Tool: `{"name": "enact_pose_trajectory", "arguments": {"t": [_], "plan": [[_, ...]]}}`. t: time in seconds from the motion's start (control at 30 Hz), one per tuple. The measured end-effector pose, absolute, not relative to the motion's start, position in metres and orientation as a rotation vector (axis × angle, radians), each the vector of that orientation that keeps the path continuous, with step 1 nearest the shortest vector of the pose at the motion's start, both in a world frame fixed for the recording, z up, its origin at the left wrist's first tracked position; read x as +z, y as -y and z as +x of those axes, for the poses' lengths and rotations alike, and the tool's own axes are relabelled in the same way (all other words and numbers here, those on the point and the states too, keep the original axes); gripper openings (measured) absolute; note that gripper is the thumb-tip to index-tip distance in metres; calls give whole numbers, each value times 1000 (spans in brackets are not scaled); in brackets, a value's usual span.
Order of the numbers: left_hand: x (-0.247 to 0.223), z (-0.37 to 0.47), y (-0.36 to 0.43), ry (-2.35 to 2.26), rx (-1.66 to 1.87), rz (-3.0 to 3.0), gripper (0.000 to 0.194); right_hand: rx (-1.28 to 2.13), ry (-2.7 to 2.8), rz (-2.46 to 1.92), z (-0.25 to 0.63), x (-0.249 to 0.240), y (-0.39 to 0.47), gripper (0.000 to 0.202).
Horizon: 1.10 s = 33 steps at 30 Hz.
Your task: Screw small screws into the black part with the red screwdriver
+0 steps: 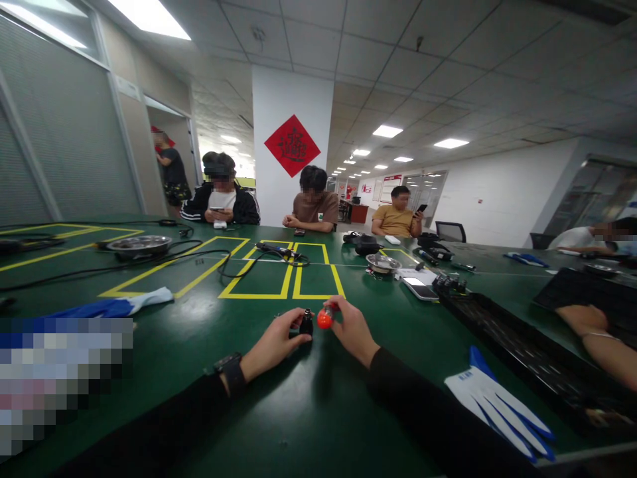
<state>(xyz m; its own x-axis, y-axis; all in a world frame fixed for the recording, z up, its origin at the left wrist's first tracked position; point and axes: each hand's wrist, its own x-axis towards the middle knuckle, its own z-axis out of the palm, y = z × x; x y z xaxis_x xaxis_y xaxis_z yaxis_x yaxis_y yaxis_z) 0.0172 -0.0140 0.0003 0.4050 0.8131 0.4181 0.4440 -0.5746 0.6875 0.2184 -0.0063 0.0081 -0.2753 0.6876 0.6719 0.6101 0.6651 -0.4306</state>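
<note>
Between the thumb and fingers of my left hand (279, 342) is a small black bottle-shaped piece (306, 325), held upright with a shiny top, just above the green table (279, 425). My right hand (355, 328) pinches a round, glossy red bulb (325, 318); a greyish part shows at its upper right, partly hidden by the fingers. The red bulb is right beside the black piece, with a narrow gap between them. Both hands are over the middle of the table.
A white-and-blue glove (497, 405) lies at right, beside a long black tray (517, 352). Another person's arm (597, 338) reaches in there. Metal bowls (140, 245), black cables (164, 262), a phone (421, 288) and yellow tape outlines (256, 297) lie farther back. People sit opposite.
</note>
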Motion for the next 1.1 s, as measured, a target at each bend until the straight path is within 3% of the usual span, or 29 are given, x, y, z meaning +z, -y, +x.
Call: {"name": "enact_pose_trajectory", "arguments": {"t": [0.23,0.4,0.73,1.1], "plan": [[0,17,14,-1068,1049,2219,36,351,1535,-928,206,7,14,19],[1,16,15,-1072,1023,2202,31,342,1332,-811,204,11,22,20],[8,18,19,-1060,1011,2217,24,500,1486,-478,185,3,51,21],[6,17,17,-1044,1017,2237,19,459,1590,-527,189,-8,45,17]]}}
